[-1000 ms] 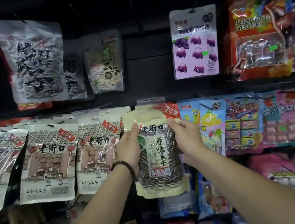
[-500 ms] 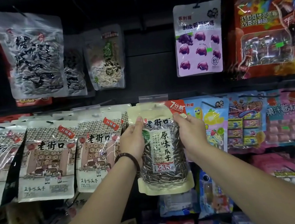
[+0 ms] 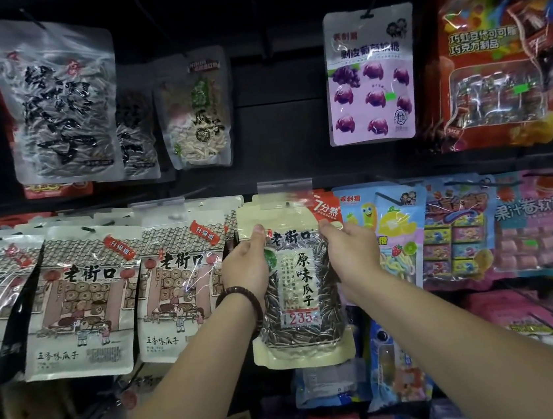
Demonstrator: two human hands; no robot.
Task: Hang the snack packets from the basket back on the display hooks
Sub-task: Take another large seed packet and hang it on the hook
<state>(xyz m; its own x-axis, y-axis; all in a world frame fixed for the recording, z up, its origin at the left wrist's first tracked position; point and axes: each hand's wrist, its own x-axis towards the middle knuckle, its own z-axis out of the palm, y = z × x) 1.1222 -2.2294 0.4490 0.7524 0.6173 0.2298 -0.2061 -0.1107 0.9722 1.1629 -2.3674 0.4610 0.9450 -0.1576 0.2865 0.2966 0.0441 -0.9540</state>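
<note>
A cream sunflower-seed packet (image 3: 298,296) with a clear window and a red corner label is held upright against the middle row of the display. My left hand (image 3: 245,268), with a dark bead bracelet on the wrist, grips its left edge. My right hand (image 3: 350,252) grips its right edge. The packet's top sits just under a clear price-tag holder (image 3: 284,187) at the end of a hook; whether the hook passes through the packet's hole I cannot tell. The basket is out of view.
White seed packets (image 3: 81,297) hang to the left, fruit-candy packets (image 3: 388,231) to the right. The upper row holds clear seed bags (image 3: 59,99), a purple grape-candy packet (image 3: 370,74) and a bare hook (image 3: 259,21) between them. More packets hang below.
The view has shifted slightly, and the packet with both hands sits a little higher against the tag holder. Both grips are unchanged.
</note>
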